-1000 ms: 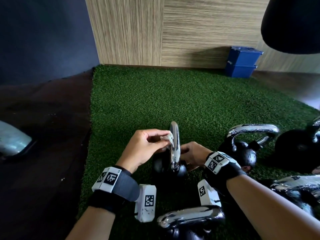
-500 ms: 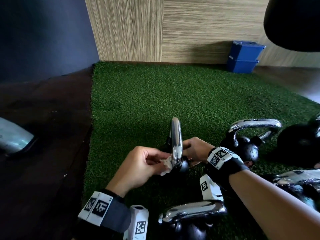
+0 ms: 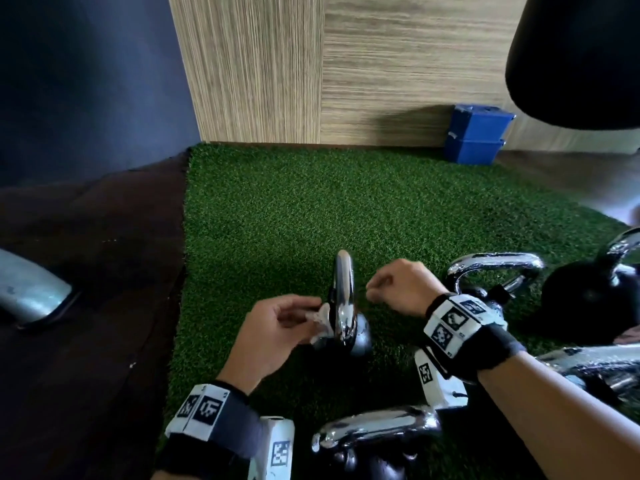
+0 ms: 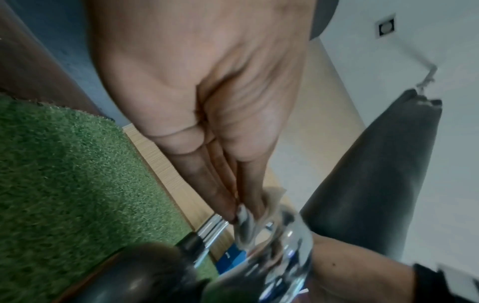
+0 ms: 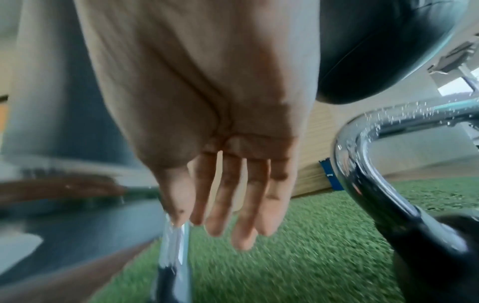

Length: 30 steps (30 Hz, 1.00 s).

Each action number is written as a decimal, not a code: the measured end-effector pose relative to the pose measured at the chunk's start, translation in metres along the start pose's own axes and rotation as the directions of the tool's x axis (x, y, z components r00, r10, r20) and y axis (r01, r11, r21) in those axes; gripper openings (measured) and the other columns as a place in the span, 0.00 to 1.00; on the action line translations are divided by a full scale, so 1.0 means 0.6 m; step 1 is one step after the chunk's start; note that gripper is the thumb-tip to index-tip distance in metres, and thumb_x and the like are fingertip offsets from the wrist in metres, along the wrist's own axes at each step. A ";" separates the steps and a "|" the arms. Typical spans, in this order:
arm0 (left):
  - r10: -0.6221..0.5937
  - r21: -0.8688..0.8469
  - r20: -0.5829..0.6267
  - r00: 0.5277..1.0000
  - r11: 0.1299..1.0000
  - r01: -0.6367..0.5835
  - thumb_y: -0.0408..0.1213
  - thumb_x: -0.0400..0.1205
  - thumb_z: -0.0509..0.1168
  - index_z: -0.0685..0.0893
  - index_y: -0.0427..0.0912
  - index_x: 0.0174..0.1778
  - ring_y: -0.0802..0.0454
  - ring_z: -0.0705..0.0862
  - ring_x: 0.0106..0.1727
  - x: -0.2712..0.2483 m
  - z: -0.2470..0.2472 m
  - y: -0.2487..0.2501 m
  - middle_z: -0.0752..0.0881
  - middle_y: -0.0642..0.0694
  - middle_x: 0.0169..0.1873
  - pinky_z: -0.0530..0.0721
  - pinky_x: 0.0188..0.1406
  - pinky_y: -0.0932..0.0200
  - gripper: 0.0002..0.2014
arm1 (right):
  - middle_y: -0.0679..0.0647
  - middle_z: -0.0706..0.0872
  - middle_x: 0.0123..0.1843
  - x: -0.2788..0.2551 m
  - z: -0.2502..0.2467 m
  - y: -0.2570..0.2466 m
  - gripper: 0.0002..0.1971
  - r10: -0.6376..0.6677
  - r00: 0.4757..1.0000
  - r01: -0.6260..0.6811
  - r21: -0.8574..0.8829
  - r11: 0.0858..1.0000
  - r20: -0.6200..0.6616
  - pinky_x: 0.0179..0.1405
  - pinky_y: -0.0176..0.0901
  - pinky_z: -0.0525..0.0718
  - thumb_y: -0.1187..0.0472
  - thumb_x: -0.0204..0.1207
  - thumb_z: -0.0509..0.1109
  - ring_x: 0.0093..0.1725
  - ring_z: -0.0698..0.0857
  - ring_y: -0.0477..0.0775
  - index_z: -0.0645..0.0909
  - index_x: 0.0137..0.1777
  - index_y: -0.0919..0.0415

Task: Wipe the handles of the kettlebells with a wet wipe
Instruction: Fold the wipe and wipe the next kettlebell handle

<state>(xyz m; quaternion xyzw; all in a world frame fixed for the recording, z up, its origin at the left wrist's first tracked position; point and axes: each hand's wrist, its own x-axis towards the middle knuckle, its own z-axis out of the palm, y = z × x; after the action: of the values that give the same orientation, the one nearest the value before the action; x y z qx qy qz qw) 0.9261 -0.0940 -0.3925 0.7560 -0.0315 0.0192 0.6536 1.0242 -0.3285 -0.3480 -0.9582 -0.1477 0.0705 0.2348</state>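
Observation:
A small black kettlebell [image 3: 358,341] with a chrome handle [image 3: 344,292] stands on the green turf, seen edge-on. My left hand [image 3: 277,330] pinches a crumpled white wet wipe [image 3: 320,322] against the lower left side of that handle; in the left wrist view the wet wipe [image 4: 270,202] sits at the fingertips against the chrome handle [image 4: 290,242]. My right hand [image 3: 398,289] hovers just right of the handle, apart from it, holding nothing. The right wrist view shows the right hand's fingers [image 5: 228,207] loosely extended beside the handle [image 5: 175,244].
Several more chrome-handled kettlebells stand close by: one at right [image 3: 491,275], a large black one [image 3: 588,299] at far right, one in front [image 3: 377,431]. Blue boxes [image 3: 478,140] sit by the wooden wall. Dark flooring lies left of the turf; a black punching bag [image 3: 581,57] hangs above.
My left hand slid the wipe from the top of the handle down to its lower left side. My right hand let go of the handle and drew away to the right.

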 end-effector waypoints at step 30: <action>-0.145 0.621 0.379 0.914 0.772 -0.135 0.60 0.50 0.89 0.44 0.52 0.91 0.53 0.50 0.90 0.079 0.039 -0.074 0.48 0.55 0.90 0.58 0.90 0.48 0.79 | 0.55 0.94 0.37 0.036 0.027 0.031 0.07 0.175 0.981 -0.090 0.606 0.790 -0.083 0.45 0.56 0.94 0.63 0.69 0.84 0.40 0.94 0.58 0.92 0.44 0.62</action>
<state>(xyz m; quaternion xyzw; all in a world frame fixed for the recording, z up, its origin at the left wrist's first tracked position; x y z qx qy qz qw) 0.9761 -0.1121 -0.4368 0.9189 -0.1561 -0.1305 0.3381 1.0457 -0.3304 -0.3721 -0.8451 -0.0341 0.0650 0.5295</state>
